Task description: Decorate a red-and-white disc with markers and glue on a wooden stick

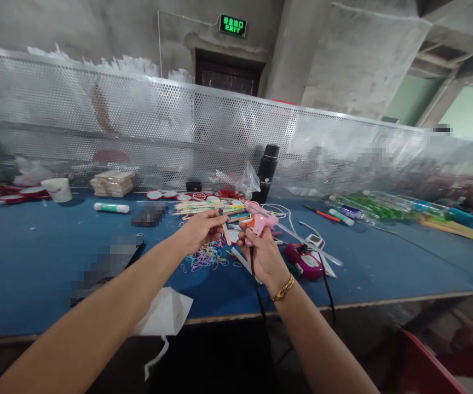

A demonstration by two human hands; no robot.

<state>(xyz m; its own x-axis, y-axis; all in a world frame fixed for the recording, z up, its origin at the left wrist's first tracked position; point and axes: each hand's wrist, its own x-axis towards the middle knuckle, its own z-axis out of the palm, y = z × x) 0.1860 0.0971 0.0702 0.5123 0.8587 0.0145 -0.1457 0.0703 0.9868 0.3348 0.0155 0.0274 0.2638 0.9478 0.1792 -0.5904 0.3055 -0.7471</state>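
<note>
My left hand point(203, 231) pinches a wooden craft stick point(226, 234) that slants downward from the fingertips. Close beside it, my right hand point(264, 253) is wrapped around a pink glue gun point(261, 220) with an orange trigger and a small lit red light. A clear glue stick runs out of the gun's back toward the lower right, and its black cord point(257, 290) drops over the table edge. Below the left hand lies a heap of pastel plastic clips point(207, 257). Behind both hands are piled loose craft sticks point(191, 207).
A purple power socket point(305, 261) sits right of my right hand. A black bottle point(267, 172) stands against the perforated metal screen point(158, 131). Also on the blue table point(368, 262) are a paper cup point(57, 190), a glue tube point(111, 208) and a white mask point(166, 312) at the front edge.
</note>
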